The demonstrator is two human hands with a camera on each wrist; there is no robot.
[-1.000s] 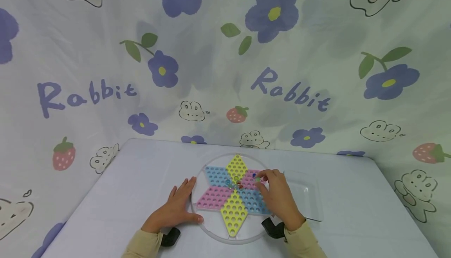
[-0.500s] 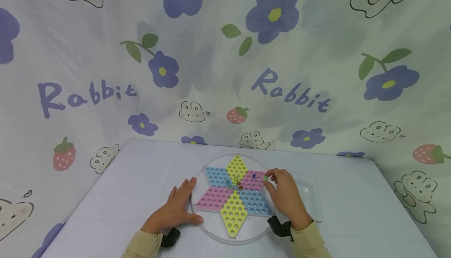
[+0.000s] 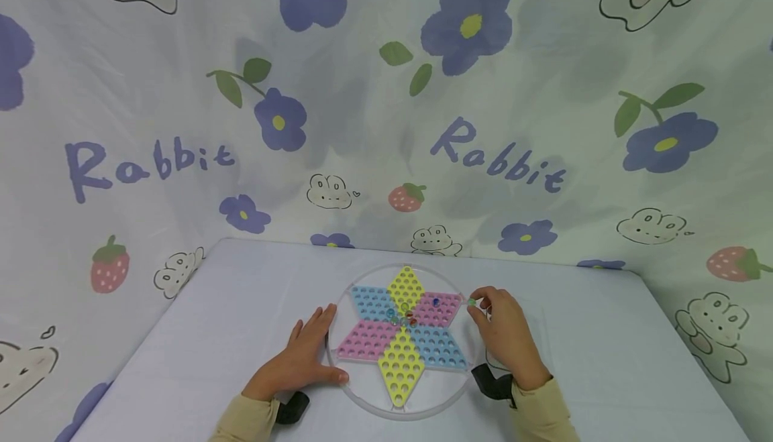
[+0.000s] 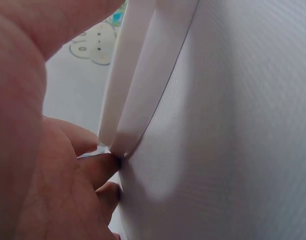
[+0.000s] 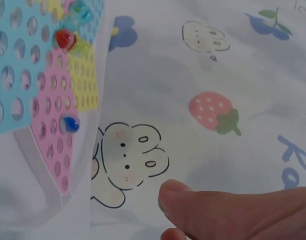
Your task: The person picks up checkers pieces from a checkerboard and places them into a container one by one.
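Note:
My right hand (image 3: 510, 335) pinches a green marble (image 3: 472, 302) between thumb and fingertips, just off the right edge of a round Chinese checkers board (image 3: 386, 415). Only the thumb (image 5: 213, 207) and a bit of a finger show in the right wrist view, where that marble is hidden. A dark blue marble (image 3: 436, 302) sits in the upper right pink section. Several more marbles (image 3: 413, 322) cluster at the star's middle. My left hand (image 3: 304, 358) lies spread along the board's left side; its fingertips touch the white rim (image 4: 125, 75) in the left wrist view.
A clear plastic tray (image 3: 546, 361) stands right of the board, partly behind my right hand and forearm. White cloth covers the table (image 3: 616, 361). A curtain (image 3: 362, 120) with flowers and rabbits hangs behind it.
My right hand has moved right with the green marble, from over the pink section to beyond the board's edge. The left hand has stayed in place.

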